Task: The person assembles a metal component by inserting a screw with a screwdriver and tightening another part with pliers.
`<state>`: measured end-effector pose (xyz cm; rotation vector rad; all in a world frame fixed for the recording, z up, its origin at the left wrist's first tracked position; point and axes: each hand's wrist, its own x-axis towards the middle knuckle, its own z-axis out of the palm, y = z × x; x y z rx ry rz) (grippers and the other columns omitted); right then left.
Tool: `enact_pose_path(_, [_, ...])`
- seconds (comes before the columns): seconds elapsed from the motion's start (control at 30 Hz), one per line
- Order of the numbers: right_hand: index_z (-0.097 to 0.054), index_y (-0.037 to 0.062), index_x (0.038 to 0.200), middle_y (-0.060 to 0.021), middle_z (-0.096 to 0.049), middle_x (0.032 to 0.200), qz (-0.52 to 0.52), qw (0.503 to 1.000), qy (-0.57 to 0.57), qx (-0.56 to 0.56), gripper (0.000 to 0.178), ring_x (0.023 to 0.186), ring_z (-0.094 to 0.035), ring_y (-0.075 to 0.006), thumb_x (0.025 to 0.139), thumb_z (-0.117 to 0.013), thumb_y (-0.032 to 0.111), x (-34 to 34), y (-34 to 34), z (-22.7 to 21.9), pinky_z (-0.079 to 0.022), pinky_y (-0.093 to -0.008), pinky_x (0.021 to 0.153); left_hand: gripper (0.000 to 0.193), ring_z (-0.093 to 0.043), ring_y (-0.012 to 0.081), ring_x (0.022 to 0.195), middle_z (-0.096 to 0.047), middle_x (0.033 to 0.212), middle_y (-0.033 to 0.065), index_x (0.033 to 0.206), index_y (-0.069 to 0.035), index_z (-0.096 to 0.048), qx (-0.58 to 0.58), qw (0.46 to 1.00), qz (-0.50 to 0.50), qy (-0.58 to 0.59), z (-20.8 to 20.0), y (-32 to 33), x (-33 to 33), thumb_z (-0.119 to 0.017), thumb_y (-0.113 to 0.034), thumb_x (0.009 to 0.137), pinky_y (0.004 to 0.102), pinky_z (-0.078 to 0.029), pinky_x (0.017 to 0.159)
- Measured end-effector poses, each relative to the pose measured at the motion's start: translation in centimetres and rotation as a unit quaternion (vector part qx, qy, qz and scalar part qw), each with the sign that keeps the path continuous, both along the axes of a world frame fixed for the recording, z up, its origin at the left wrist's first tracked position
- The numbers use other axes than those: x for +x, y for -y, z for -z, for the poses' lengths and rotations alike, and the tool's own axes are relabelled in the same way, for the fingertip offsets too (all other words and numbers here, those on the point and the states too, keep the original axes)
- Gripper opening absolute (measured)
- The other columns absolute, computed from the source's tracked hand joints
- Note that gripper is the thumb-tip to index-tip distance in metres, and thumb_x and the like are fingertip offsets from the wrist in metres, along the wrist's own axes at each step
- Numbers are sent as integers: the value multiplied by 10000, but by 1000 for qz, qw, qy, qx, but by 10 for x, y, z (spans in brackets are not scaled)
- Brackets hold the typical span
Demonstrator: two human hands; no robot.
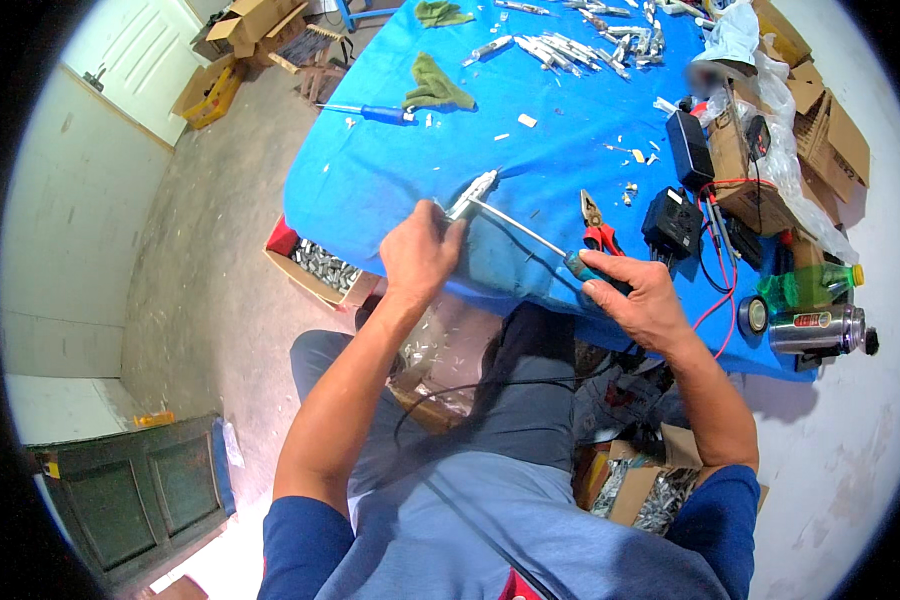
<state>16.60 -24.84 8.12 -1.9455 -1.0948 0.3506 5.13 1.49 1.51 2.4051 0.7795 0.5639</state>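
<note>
Left hand (420, 252) grips white part (476, 190) at near edge of counter (355, 190), long axis slanting away rightward. Right hand (644, 300), farther off, grasps screwdriver (522, 228); shaft points left, tip apparently touching part.

**A small workshop around a blue-covered table** (360, 172)

You are in what looks like a small workshop. Over the table's near edge you have a screwdriver (518, 223); on its right half lie red-handled pliers (598, 222) and a black power unit (672, 220) with red wire. Slim pale parts (560, 52) are heaped on the table's far side. A carton (302, 273) of small metal pieces stands below its left edge, and the floor (210, 230) beyond that side is bare and grey.
</note>
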Motion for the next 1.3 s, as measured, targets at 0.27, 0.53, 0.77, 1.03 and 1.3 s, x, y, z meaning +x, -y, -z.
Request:
enact_pose_path(0.27, [-648, 12, 1213, -123, -715, 917, 60, 960, -254, -98, 357, 768, -676, -184, 874, -686, 116, -6, -5, -16, -520, -329, 636, 319, -647, 387, 701, -659, 738, 173, 853, -34, -566, 18, 1000, -7, 10, 5, -1, 1, -719, -313, 820, 477, -489, 618])
enact_pose_path(0.53, [-658, 0, 1153, -184, -695, 982, 0, 997, 81, -13, 324, 858, -694, -300, 839, -684, 75, -22, -2, -5, -539, -345, 756, 342, -647, 339, 689, -651, 721, 135, 945, -34, -597, 13, 1000, -1, -15, 3, -1, -1, -721, -333, 834, 442, -488, 623])
enact_pose_path(0.77, [-670, -8, 1151, -187, -707, 1075, 8, 995, -73, -60, 311, 997, -692, -224, 871, -679, 127, -17, 0, -30, -512, -312, 885, 320, -651, 383, 708, -662, 739, 165, 870, -43, -579, 6, 1000, 6, -4, 0, 1, 1, -711, -330, 822, 479, -488, 624])
enact_pose_path(1.03, [-673, -7, 1147, -187, -706, 1082, 56, 994, -72, -66, 306, 1018, -685, -225, 886, -669, 154, -19, 2, -32, -510, -318, 887, 334, -637, 349, 685, -637, 704, 137, 935, -41, -587, 10, 1000, 10, -9, 2, 1, -1, -719, -331, 834, 453, -475, 613])
enact_pose_path(1.3, [-678, -11, 1128, -201, -704, 1050, 46, 998, -6, -39, 282, 994, -692, -286, 889, -655, 137, -21, -5, -25, -521, -334, 869, 332, -635, 353, 686, -635, 705, 143, 936, -39, -577, 14, 1000, 20, 2, 4, 0, -1, -712, -326, 842, 455, -470, 605])
